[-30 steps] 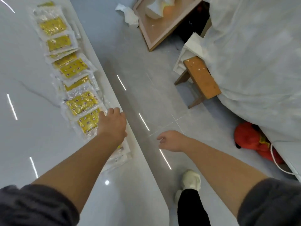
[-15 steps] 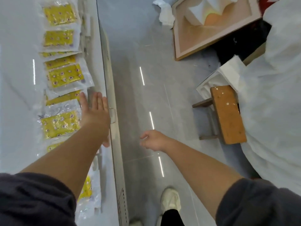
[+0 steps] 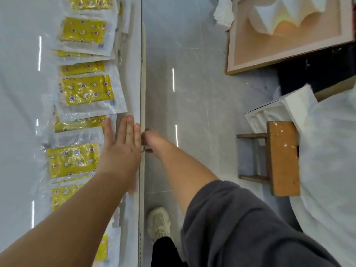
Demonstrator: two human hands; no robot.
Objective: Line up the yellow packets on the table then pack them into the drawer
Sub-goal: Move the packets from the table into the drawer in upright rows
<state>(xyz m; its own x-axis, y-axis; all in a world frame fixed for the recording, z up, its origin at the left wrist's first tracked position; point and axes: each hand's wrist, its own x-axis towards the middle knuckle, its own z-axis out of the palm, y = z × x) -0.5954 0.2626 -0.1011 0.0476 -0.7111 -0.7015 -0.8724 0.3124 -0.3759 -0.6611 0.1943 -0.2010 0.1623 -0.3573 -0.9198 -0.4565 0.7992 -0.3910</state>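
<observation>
clear plastic packets (image 3: pixel 87 91) are bright yellow with little purple-and-white stars and moons. glossy pale grey table (image 3: pixel 19 93), orange-brown wooden stool (image 3: pixel 284 157).

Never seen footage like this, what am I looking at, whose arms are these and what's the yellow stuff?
No machine here: a person wears a camera on the head, so the picture looks down along their own arms. The left hand lies open and flat at the edge of the table, beside a row of yellow packets in clear wrap. The right hand, blurred, reaches just past the edge and seems to curl round a handle, likely the drawer's. A stool stands on the floor.
</observation>
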